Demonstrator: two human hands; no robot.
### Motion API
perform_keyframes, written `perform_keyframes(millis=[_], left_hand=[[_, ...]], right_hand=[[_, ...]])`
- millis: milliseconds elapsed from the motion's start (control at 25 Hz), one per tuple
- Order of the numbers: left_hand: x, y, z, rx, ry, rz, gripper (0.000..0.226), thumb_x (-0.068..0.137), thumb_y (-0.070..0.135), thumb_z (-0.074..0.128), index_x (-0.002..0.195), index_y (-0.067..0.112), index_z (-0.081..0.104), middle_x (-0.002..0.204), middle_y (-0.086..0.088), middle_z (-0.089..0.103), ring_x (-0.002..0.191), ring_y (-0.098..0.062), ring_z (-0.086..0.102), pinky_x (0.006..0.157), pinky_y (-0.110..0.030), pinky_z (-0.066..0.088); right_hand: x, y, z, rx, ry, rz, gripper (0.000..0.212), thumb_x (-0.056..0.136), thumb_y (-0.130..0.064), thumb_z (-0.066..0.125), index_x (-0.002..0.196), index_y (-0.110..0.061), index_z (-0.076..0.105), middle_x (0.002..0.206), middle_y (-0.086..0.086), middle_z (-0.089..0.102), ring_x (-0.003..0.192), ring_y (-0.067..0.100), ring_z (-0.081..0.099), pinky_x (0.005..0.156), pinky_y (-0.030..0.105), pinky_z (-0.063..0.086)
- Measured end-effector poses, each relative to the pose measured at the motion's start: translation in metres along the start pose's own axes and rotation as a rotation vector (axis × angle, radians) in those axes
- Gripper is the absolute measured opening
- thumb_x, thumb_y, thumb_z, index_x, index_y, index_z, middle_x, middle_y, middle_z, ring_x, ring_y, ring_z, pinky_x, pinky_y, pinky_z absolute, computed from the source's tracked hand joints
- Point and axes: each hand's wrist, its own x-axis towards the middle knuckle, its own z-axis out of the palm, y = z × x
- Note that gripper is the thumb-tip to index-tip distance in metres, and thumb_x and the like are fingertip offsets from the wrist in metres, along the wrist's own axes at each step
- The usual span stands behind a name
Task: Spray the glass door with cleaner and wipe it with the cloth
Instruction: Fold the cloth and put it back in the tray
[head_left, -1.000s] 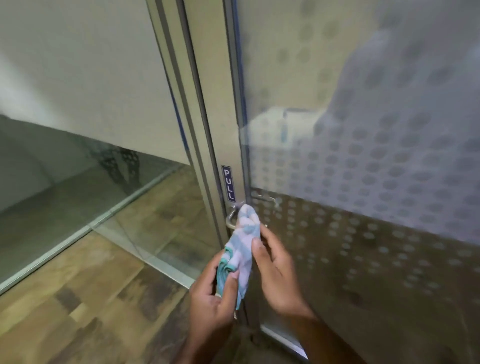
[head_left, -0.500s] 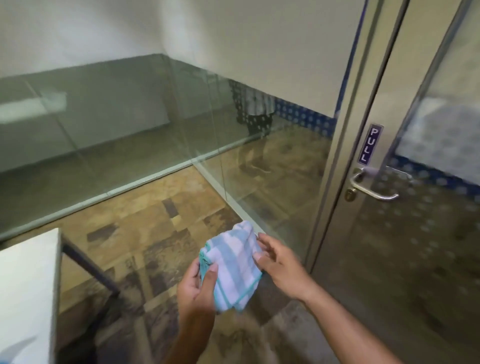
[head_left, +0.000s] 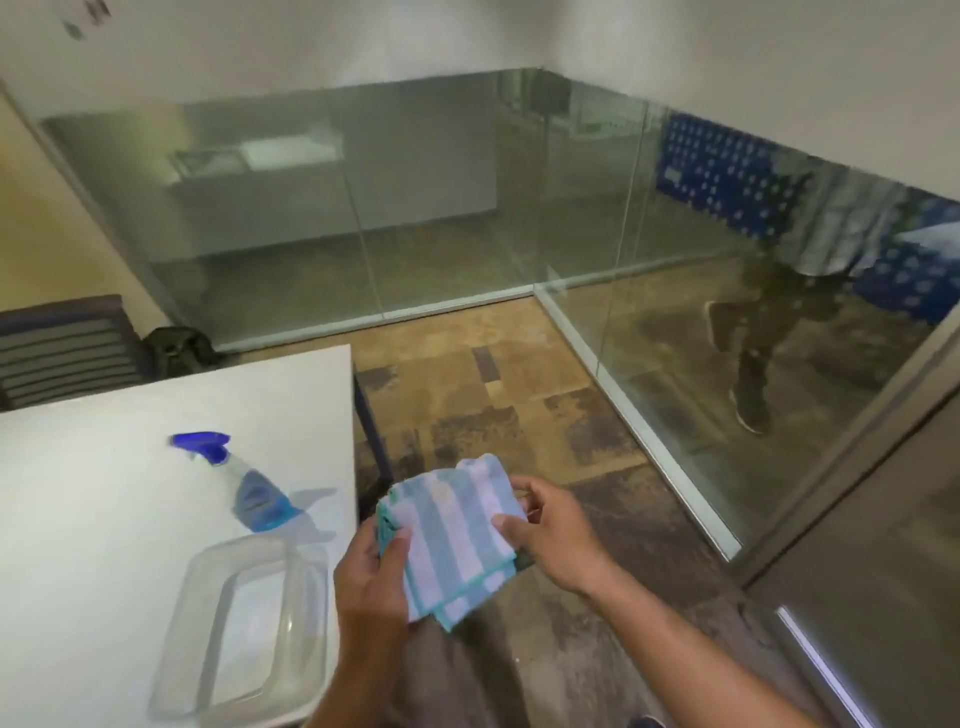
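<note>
A folded cloth (head_left: 451, 530) with blue and white stripes is held between both hands over the floor, just right of the table edge. My left hand (head_left: 370, 587) grips its lower left side and my right hand (head_left: 553, 530) pinches its right edge. A spray bottle (head_left: 249, 486) with a blue trigger head and blue liquid lies on its side on the white table (head_left: 104, 519). Only a strip of the glass door (head_left: 883, 545) shows at the far right, its handle out of view.
A clear plastic container (head_left: 244, 634) sits on the table's near corner, close to my left hand. Glass partition walls (head_left: 415, 208) enclose the room's far corner. A dark chair (head_left: 62, 348) and a bag (head_left: 179, 345) stand behind the table. The floor is patterned brown.
The view has swung left, away from the door handle, toward the table. Both hands carried the cloth from the handle down and left to beside the table edge.
</note>
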Motion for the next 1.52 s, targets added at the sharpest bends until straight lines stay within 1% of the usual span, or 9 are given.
perform_keyframes(millis=[240,440,640,800,1000,1160,1320,1400,1520], left_hand=[[0.019,-0.013,-0.128,0.160,0.254,-0.113,0.017,0.108,0.013,0.059,0.116,0.019,0.073,0.108,-0.001,0.075,0.097,-0.013,0.068,0.086,-0.037,0.056],[0.045,-0.024,-0.209,0.253,0.411,-0.180,0.020,0.101,0.005,0.058,0.102,0.018,0.073,0.097,0.003,0.076,0.089,-0.018,0.069,0.070,-0.029,0.055],[0.093,-0.045,-0.260,0.444,0.457,-0.240,0.032,0.100,0.009,0.058,0.127,0.016,0.075,0.117,0.002,0.077,0.106,-0.022,0.070,0.091,-0.039,0.057],[0.128,-0.072,-0.277,0.639,0.364,-0.271,0.032,0.103,0.008,0.059,0.130,0.013,0.074,0.114,0.004,0.073,0.102,-0.017,0.064,0.090,-0.030,0.048],[0.150,-0.102,-0.289,0.828,0.157,-0.363,0.016,0.101,0.019,0.062,0.108,0.014,0.077,0.098,0.001,0.075,0.086,-0.020,0.065,0.080,-0.034,0.050],[0.160,-0.109,-0.305,0.997,0.002,-0.356,0.031,0.092,0.044,0.064,0.111,0.025,0.079,0.087,-0.004,0.077,0.083,-0.028,0.070,0.078,-0.046,0.061],[0.164,-0.123,-0.319,1.339,-0.147,-0.149,0.035,0.102,0.051,0.060,0.121,0.027,0.078,0.119,-0.003,0.072,0.106,-0.028,0.062,0.086,-0.039,0.051],[0.165,-0.134,-0.321,1.386,-0.245,-0.141,0.037,0.104,0.047,0.060,0.130,0.026,0.074,0.146,-0.006,0.058,0.127,-0.030,0.055,0.099,-0.042,0.047],[0.166,-0.149,-0.326,1.462,-0.383,-0.169,0.038,0.106,0.044,0.057,0.137,0.024,0.066,0.175,-0.012,0.024,0.151,-0.036,0.035,0.118,-0.049,0.037]], right_hand=[[0.010,-0.029,0.140,-0.096,-0.225,0.023,0.020,0.091,-0.015,0.079,0.108,-0.015,0.070,0.098,0.001,0.075,0.083,0.014,0.068,0.062,0.017,0.048],[0.028,-0.050,0.244,-0.116,-0.424,0.093,0.024,0.097,-0.021,0.076,0.111,-0.016,0.058,0.105,0.002,0.069,0.080,0.011,0.065,0.047,0.008,0.044],[0.057,-0.059,0.317,-0.231,-0.571,0.079,0.074,0.096,-0.022,0.073,0.157,-0.028,0.031,0.124,0.012,0.073,0.086,0.014,0.067,0.051,0.008,0.044],[0.080,-0.047,0.351,-0.373,-0.658,0.034,0.079,0.096,-0.020,0.070,0.162,-0.027,0.028,0.145,0.009,0.062,0.120,0.029,0.064,0.094,0.035,0.057],[0.090,-0.034,0.371,-0.588,-0.715,0.074,0.056,0.094,-0.034,0.071,0.141,-0.029,0.039,0.119,0.005,0.066,0.099,0.028,0.067,0.077,0.036,0.055],[0.092,-0.021,0.386,-0.774,-0.739,0.042,0.048,0.095,-0.044,0.067,0.132,-0.028,0.041,0.114,0.004,0.067,0.097,0.028,0.067,0.087,0.040,0.056],[0.087,-0.013,0.400,-0.941,-0.708,-0.049,0.030,0.099,-0.047,0.063,0.121,-0.030,0.051,0.109,-0.001,0.069,0.094,0.022,0.061,0.100,0.045,0.041],[0.079,-0.009,0.405,-1.063,-0.682,-0.089,0.015,0.101,-0.032,0.059,0.115,-0.029,0.055,0.109,0.000,0.071,0.103,0.024,0.061,0.101,0.048,0.037],[0.068,-0.005,0.413,-1.192,-0.633,-0.082,0.029,0.095,-0.006,0.051,0.116,-0.025,0.056,0.109,0.005,0.073,0.113,0.028,0.056,0.098,0.049,0.033]])
